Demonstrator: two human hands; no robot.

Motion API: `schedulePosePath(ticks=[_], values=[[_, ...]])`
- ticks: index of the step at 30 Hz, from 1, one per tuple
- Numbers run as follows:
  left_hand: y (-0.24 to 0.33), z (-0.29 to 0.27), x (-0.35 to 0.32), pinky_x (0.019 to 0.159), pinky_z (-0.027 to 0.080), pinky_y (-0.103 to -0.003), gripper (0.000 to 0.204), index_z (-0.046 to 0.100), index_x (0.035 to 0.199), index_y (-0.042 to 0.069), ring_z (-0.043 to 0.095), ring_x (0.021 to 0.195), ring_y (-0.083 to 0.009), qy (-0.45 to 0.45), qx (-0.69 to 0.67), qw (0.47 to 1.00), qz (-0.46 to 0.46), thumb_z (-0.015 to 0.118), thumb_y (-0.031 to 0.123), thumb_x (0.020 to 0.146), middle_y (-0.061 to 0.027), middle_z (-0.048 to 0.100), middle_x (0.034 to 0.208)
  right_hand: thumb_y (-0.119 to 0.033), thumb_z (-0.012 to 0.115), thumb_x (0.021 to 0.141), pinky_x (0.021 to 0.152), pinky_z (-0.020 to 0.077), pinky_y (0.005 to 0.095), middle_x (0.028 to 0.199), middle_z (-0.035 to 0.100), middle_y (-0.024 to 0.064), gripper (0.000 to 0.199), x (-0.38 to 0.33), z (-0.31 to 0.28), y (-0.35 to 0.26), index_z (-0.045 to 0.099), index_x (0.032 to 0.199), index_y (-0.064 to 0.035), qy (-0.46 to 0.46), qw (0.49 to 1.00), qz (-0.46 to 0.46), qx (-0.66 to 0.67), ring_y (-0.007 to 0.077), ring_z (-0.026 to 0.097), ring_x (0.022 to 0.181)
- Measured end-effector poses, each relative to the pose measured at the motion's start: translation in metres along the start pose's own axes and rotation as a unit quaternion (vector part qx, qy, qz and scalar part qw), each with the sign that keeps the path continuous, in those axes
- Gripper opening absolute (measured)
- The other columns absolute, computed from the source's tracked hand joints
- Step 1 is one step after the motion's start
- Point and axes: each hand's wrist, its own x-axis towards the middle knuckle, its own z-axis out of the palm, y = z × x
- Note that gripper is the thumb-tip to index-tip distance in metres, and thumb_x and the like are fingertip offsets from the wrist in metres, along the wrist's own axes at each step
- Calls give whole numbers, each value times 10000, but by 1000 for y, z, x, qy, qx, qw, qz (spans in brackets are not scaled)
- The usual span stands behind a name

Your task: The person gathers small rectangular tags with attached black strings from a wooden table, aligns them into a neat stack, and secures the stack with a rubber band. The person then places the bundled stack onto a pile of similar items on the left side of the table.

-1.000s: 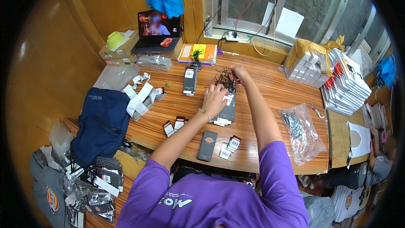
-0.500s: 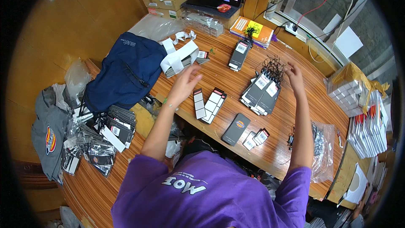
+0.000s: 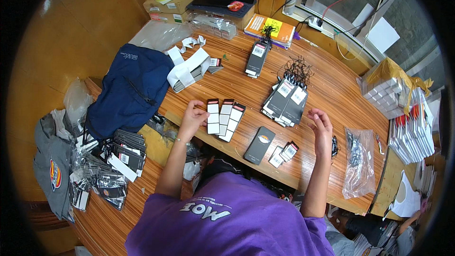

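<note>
I see a wide stretch of bare table [image 3: 339, 97] between the big pile of tags [image 3: 285, 102] and the white boxes [image 3: 385, 96], so a hand could slide through there. Beside the right hand [image 3: 320, 130], a small black bunch [image 3: 335, 146] and then a plastic bag [image 3: 359, 161] get in the way. Label strips [image 3: 225, 121] block the left hand [image 3: 193, 119] on its right. A thin gap runs between strips and pile, but a dark card [image 3: 259, 146] sits at its near end.

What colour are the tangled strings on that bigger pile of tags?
The strings are black, seen best in the head view.
</note>
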Motion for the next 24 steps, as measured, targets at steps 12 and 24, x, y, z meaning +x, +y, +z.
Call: schedulePosePath(ticks=[12, 24], values=[[3, 5, 9, 578, 445, -232, 199, 516, 971, 0, 555, 648, -126, -7, 172, 982, 84, 602, 28, 794, -71, 583, 767, -114, 540, 861, 740, 398, 229, 881, 590, 15, 161, -42, 33, -3, 583, 990, -29, -56, 996, -35, -52, 85, 514, 808], [11, 22, -11, 870, 366, -408, 448, 515, 989, 4, 432, 999, -357, 53, 474, 865, 157, 743, 208, 661, -155, 468, 1008, -142, 552, 862, 667, 378, 220, 836, 577, 4, 153, -45, 46, 3, 591, 963, -35, -95, 993, -36, -59, 70, 470, 741]])
